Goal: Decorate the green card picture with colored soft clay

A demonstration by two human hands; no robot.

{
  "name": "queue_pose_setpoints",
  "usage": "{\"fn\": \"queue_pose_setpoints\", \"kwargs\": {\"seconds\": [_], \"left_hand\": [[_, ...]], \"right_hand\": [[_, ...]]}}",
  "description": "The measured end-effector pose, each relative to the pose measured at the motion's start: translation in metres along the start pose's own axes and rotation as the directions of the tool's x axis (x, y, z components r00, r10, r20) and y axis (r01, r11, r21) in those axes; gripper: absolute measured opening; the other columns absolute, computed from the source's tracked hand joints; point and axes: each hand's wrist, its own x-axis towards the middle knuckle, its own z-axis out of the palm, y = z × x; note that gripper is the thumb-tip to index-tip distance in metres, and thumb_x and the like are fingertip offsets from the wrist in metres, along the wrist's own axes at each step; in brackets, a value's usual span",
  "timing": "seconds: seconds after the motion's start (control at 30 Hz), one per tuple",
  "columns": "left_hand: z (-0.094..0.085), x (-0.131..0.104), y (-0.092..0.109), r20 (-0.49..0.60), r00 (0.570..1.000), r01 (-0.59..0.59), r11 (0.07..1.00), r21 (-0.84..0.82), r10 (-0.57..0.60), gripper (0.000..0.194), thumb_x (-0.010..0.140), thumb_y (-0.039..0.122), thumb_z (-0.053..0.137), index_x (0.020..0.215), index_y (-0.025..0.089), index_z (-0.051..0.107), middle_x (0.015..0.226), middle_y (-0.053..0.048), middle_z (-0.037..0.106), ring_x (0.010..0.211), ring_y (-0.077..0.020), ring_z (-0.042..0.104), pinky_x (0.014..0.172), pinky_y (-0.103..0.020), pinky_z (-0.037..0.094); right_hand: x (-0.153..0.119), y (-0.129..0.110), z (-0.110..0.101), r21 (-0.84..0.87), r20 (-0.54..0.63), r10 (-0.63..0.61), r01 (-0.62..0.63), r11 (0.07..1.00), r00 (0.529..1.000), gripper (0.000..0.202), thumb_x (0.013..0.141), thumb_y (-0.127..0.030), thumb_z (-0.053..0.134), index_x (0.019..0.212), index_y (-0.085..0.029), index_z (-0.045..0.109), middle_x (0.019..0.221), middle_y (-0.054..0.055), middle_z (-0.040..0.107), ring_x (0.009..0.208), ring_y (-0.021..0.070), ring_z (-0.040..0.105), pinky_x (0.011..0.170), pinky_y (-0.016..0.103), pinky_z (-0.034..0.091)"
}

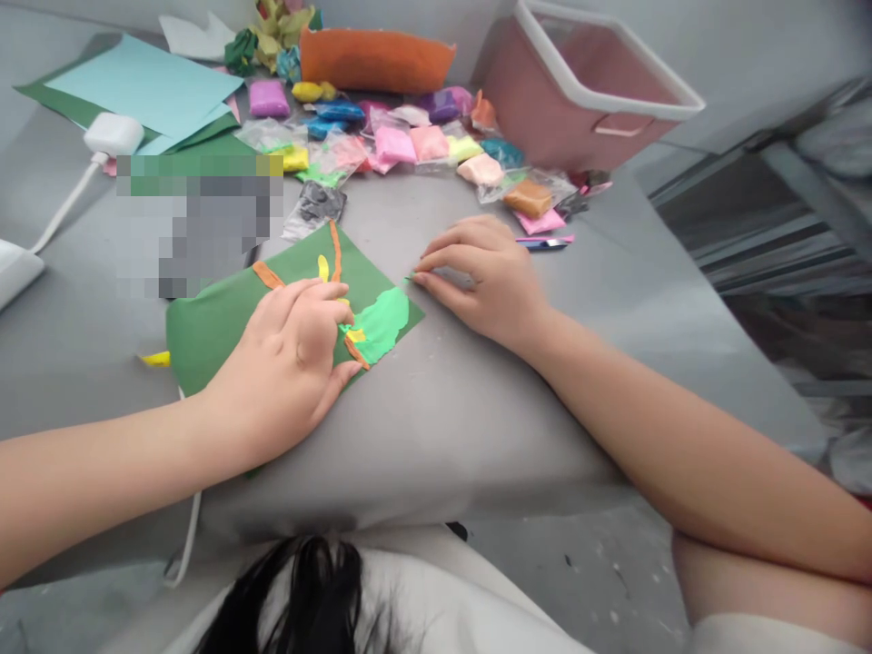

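A dark green sheet of paper (292,257) lies on the table with clay pressed onto it. Orange clay strips (336,250), small yellow clay pieces (322,267) and a bright green clay patch (385,322) show on its surface. My left hand (292,350) rests on the sheet, thumb and fingers apart, partly covering the clay. Just off the sheet's right corner, my right hand (483,277) is closed in a pinch on a tiny piece of green clay (410,277).
Several bagged clay packets (395,143) lie at the back, beside a pink bin (565,109) and an orange piece (378,62). Light blue paper (143,82) and a white charger (114,133) are at left. A slim tool (545,243) lies beyond my right hand.
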Motion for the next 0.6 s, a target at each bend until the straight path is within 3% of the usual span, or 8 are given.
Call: {"fn": "queue_pose_setpoints", "kwargs": {"seconds": [0.3,0.47,0.6], "left_hand": [[-0.001,0.001,-0.003,-0.011,0.998,-0.055,0.998,0.037,0.055,0.027,0.096,0.023,0.054,0.117,0.018,0.038,0.127,-0.018,0.059,0.131,-0.0368,0.053,0.108,-0.057,0.048],[-0.001,0.000,-0.003,0.006,1.000,-0.027,0.999,0.021,0.027,0.028,0.096,0.025,0.055,0.118,0.019,0.038,0.128,-0.016,0.059,0.132,-0.0363,0.051,0.108,-0.058,0.048],[-0.001,0.000,-0.003,0.003,1.000,-0.027,0.999,0.026,0.027,0.027,0.096,0.026,0.055,0.117,0.019,0.040,0.127,-0.017,0.060,0.131,-0.0371,0.052,0.107,-0.057,0.048]], "right_hand": [[-0.005,-0.005,-0.003,-0.065,0.032,-0.070,0.072,0.995,0.997,0.025,0.088,-0.020,0.056,0.095,-0.030,0.077,0.104,0.003,0.076,0.105,0.0282,0.064,0.097,0.050,0.049],[-0.007,-0.007,-0.005,-0.027,0.092,-0.062,0.064,0.998,0.994,0.034,0.087,-0.022,0.058,0.114,-0.030,0.076,0.120,0.005,0.074,0.114,0.0298,0.062,0.105,0.054,0.048],[-0.009,-0.005,-0.010,0.001,0.122,-0.074,0.075,0.997,0.990,0.030,0.087,-0.022,0.058,0.106,-0.033,0.079,0.120,0.003,0.075,0.117,0.0296,0.062,0.106,0.054,0.048]]}}
